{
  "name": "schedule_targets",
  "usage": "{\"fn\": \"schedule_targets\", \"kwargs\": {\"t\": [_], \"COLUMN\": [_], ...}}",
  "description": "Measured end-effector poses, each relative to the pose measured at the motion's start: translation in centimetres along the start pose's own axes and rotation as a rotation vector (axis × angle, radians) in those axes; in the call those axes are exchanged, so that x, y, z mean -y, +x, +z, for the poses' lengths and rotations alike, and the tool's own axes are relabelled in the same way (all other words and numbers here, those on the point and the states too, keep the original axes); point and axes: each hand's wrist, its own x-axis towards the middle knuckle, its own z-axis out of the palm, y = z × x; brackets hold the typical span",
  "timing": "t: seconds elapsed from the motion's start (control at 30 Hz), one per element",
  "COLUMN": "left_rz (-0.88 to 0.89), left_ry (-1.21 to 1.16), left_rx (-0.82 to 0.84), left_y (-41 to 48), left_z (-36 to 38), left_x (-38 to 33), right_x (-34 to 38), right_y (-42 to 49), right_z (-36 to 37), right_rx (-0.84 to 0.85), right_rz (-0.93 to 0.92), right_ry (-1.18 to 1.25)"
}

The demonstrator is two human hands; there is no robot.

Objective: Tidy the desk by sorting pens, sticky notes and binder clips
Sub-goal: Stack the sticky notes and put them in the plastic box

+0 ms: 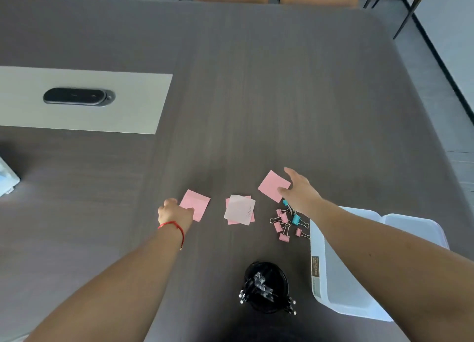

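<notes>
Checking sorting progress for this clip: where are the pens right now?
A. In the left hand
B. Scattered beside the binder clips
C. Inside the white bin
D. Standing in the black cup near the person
D: the pens stand bunched in the black cup, none loose on the desk.

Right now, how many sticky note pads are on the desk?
3: left pad under the left hand, middle pad, right pad at the right hand.

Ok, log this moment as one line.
left hand: on left pink sticky note | right hand: on right pink sticky note | binder clips: loose | pens: in cup
</notes>
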Motion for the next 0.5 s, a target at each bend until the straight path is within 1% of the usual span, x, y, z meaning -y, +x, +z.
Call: {"fn": "schedule_targets", "kwargs": {"t": [0.1,0.23,0.3,0.37,0.43,0.5], "left_rz": [0.038,0.056,0.023,-0.046,-0.122,-0.154], "left_ry": [0.129,0.256,0.268,0.267,0.308,0.393], "left_rx": [-0.027,-0.052,-0.058,-0.057,-0.020,0.044], "left_y": [1.1,2.4,3.1,3.8,4.5,5.0], "left_z": [0.9,1.9,2.3,2.4,2.1,1.9], "left_x": [-0.4,-0.2,-0.2,-0.4,-0.8,-1.2], "right_x": [-0.2,-0.4,-0.3,-0.1,-0.2,-0.2], "right_y": [2.7,5.3,6.0,6.5,7.0,7.2], "right_z": [0.7,1.7,2.0,2.3,2.5,2.5], "right_rx": [0.004,-0.041,-0.048,-0.040,-0.027,0.027], "right_rz": [0.070,0.127,0.136,0.157,0.203,0.220], "right_ry": [-0.037,-0.232,-0.323,-0.365,-0.354,-0.372]}}
